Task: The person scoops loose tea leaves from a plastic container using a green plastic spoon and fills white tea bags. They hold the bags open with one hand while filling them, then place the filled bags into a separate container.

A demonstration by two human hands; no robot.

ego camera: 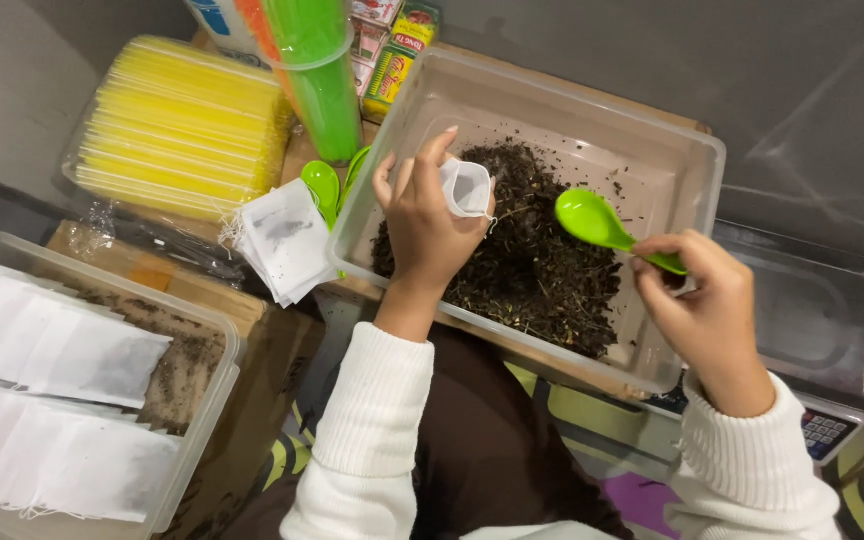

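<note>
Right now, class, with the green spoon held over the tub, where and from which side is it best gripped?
Grip the spoon by its handle end, from the right, as the right hand does. The bowl points left toward the pouch and should stay free, clear of the hands.

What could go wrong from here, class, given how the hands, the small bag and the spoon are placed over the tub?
1. The green spoon in the right hand looks empty and sits apart from the small white bag; a scoop carried across could spill.
2. The left hand holds the bag open by a narrow mouth, so dried leaves may miss it.
3. The clear tub seems to overhang its support, so leaning on it might tip it.
</note>
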